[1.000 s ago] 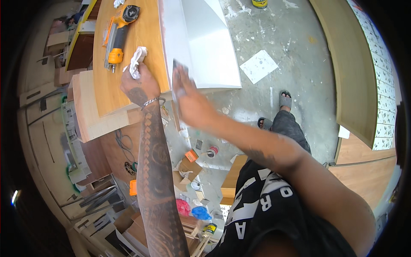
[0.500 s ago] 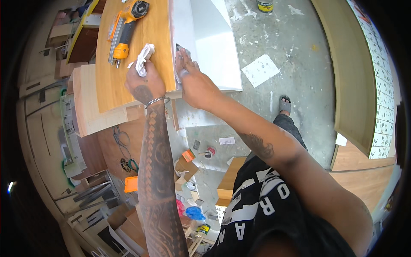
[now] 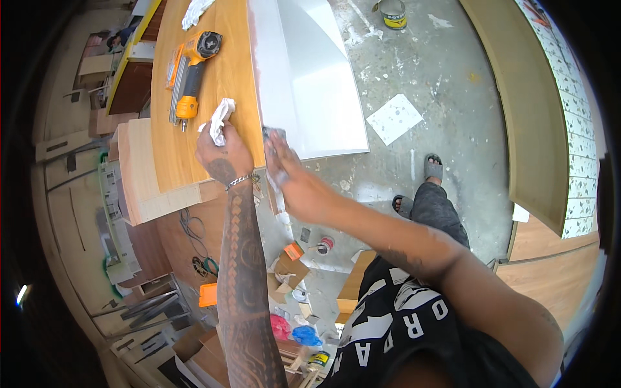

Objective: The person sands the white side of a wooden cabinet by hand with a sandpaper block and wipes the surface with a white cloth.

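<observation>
My left hand [image 3: 226, 154] is closed around a crumpled white rag [image 3: 223, 116] and rests on the wood-grain panel [image 3: 236, 71] near its front corner. Beside it, my right hand [image 3: 294, 178] presses a dark grey piece of sandpaper [image 3: 266, 133] against the edge where the wood-grain top meets the white side panel [image 3: 326, 103]. The fingers of that hand lie together and stretched along the edge, somewhat blurred. An orange and black nail gun [image 3: 192, 77] lies on the panel, beyond my left hand.
Another white cloth [image 3: 196, 13] lies at the panel's far end. On the floor are a paint can [image 3: 392, 14], a white sheet [image 3: 394, 119], an open cardboard box [image 3: 289, 270] and a blue plastic bag [image 3: 306, 335]. A long olive-coloured panel [image 3: 537, 123] stands at right.
My right hand has slid along the edge toward me, down to the panel's near corner. My left hand keeps its hold on the rag. The view has shifted slightly.
</observation>
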`<state>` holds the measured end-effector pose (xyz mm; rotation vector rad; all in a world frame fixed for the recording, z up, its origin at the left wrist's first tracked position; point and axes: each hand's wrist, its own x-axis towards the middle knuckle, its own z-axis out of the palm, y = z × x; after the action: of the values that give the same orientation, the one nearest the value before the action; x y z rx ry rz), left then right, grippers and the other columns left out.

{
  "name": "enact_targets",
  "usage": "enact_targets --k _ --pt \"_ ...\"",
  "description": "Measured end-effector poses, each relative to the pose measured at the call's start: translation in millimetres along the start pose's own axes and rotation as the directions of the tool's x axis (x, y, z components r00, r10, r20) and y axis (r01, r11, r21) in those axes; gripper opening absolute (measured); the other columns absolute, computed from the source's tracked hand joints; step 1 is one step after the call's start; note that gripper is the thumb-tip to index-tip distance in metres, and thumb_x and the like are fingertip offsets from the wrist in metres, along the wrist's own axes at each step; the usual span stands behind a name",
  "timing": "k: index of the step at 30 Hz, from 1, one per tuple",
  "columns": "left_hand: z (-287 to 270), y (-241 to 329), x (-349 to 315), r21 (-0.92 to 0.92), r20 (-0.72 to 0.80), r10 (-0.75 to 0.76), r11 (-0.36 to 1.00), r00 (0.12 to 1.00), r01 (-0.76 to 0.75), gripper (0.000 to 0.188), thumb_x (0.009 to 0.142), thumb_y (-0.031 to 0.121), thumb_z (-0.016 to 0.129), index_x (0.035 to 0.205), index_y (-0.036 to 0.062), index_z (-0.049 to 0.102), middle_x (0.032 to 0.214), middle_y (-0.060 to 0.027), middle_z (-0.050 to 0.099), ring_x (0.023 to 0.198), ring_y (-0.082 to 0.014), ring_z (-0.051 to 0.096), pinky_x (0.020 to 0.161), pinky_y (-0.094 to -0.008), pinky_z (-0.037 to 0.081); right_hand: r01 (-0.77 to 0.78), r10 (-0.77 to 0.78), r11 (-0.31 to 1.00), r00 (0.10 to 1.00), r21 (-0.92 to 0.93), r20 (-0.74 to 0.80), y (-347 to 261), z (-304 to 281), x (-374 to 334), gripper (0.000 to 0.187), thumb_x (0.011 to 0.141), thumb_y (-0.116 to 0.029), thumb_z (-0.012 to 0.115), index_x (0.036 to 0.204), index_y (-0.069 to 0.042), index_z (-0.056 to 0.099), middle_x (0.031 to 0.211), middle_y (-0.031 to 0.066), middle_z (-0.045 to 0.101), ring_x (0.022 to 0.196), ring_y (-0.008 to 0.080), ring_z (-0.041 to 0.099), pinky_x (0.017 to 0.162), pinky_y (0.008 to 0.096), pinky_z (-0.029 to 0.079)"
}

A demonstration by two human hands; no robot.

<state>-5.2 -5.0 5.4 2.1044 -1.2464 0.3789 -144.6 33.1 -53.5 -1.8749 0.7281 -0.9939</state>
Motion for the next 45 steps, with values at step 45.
enact_targets --k 45 --pt "3.2 -3.3 -1.6 -0.075 0.103 0.007 0.997 0.995 0.001 0.029 0.092 0.005 0.058 0.12 -0.0008 0.061 0.121 -0.0158 0.064 0.113 -0.0284 0.058 0.1 -0.0389 0.042 -0.105 0.084 0.933 0.994 0.345 0.076 40.5 -4.4 -15.8 0.06 0.096 -0.001 0.032 0.152 0.006 0.014 0.159 0.0289 0.007 0.147 0.0476 0.011 0.121 0.0505 0.015"
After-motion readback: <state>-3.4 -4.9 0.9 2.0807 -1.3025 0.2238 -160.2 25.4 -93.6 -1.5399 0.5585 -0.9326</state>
